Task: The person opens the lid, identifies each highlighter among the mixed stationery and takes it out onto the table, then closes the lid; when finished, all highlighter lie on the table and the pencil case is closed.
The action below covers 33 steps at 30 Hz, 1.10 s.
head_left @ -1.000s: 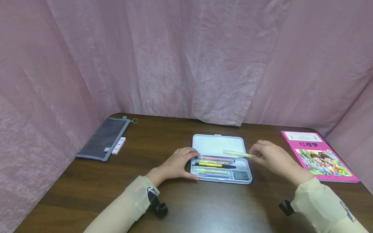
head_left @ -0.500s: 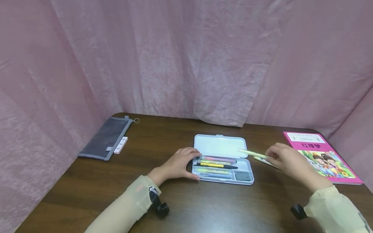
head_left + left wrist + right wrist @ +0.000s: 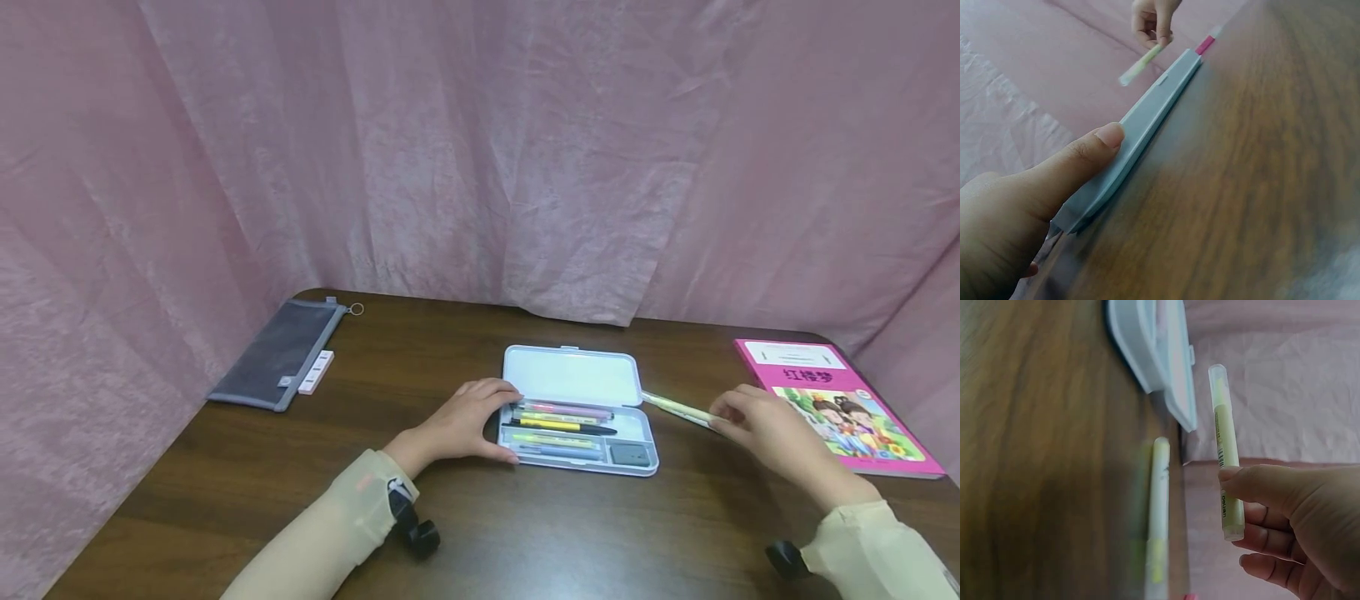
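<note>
A light blue pencil case (image 3: 573,375) lies open on the table, its lid folded back. My left hand (image 3: 453,421) holds the case's left end, thumb on the front side and fingers towards the back. Inside are several pens, among them a yellow-and-black pen (image 3: 562,426), and a dark grey block (image 3: 628,454). To the right of the case, my right hand (image 3: 765,433) pinches a capped yellow highlighter (image 3: 1227,456) between thumb and fingers. It is held above a white-and-yellow pen (image 3: 1159,512) on the table; in the head view the two overlap.
A pink book (image 3: 840,408) with a cartoon cover lies at the right. On the left are a grey mesh zip pouch (image 3: 273,354) and a small white block (image 3: 316,372) beside it. A pink curtain (image 3: 450,150) hangs behind the wooden table (image 3: 585,533).
The right hand has carried the highlighter rightward, from over the lid to beside the case, and lower. The left hand stays on the case. The view has shifted slightly.
</note>
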Available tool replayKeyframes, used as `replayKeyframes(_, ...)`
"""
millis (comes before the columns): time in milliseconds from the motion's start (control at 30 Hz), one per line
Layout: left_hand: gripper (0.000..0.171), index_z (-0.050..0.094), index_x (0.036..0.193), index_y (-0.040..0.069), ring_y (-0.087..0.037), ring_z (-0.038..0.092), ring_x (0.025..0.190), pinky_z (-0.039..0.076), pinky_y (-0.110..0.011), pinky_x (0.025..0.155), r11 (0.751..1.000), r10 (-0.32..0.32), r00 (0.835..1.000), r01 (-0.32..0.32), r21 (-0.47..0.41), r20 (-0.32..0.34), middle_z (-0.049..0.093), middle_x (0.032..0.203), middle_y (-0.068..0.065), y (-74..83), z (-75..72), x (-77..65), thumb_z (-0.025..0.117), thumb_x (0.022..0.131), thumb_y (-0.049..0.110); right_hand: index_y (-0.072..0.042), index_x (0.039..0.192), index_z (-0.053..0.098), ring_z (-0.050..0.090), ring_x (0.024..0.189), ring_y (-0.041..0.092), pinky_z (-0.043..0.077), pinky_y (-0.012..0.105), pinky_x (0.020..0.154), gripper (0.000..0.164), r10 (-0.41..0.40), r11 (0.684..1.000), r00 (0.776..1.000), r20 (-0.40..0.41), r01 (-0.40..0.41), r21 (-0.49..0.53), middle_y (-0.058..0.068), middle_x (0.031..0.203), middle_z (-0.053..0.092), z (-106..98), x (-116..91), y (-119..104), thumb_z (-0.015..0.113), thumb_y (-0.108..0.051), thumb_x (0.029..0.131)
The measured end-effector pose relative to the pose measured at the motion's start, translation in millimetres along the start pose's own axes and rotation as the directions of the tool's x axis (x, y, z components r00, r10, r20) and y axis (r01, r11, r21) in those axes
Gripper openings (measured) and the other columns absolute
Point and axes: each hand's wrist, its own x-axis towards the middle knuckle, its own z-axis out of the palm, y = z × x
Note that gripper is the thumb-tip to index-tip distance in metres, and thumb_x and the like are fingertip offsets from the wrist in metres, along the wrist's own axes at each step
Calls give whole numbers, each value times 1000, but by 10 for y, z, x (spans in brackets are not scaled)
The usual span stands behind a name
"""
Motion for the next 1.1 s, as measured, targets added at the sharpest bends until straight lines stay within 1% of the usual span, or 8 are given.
replayKeyframes(133, 87, 46, 141, 22, -17, 34, 140, 27, -43, 118, 1000, 4, 1000, -4, 0, -6, 45, 144, 2, 1, 2, 4, 71, 71, 67, -14, 81, 67, 44, 64, 0, 41, 24, 55, 14, 7, 1000, 1000, -2, -7, -9, -9, 71, 54, 78, -74, 81, 79, -12, 75)
replayKeyframes(333, 86, 46, 140, 22, -17, 35, 140, 26, -43, 118, 1000, 9, 1000, -9, 1, -12, 46, 144, 2, -6, 9, 8, 71, 71, 67, -11, 84, 68, 46, 65, 4, 41, 25, 57, 12, 77, 997, 995, 65, -77, 4, -7, 73, 56, 155, -145, 143, 77, -13, 78)
replayKeyframes(433, 87, 46, 141, 22, -17, 35, 140, 27, -44, 118, 1000, 7, 1000, -7, -3, -9, 45, 144, 2, -10, 12, 8, 70, 71, 68, -10, 85, 68, 48, 66, 6, 42, 26, 57, 12, 98, 995, 992, 82, -99, 9, -6, 75, 57, 175, -152, 170, 77, -13, 78)
replayKeyframes(633, 87, 46, 141, 23, -17, 35, 140, 28, -44, 117, 1000, 4, 1000, -4, -3, -8, 45, 145, 3, -18, 24, 3, 70, 71, 69, -10, 84, 68, 49, 66, 6, 44, 27, 58, 12, 93, 996, 993, 77, -93, 5, -5, 75, 57, 219, -172, 218, 77, -13, 78)
replayKeyframes(1100, 87, 46, 141, 23, -16, 35, 139, 28, -43, 117, 1000, 3, 1000, -3, -3, -11, 45, 145, 3, -20, 24, 0, 70, 71, 69, -12, 83, 67, 46, 65, 3, 41, 26, 57, 12, 85, 996, 992, 95, -85, -3, -7, 74, 54, 269, -201, 277, 78, -14, 78)
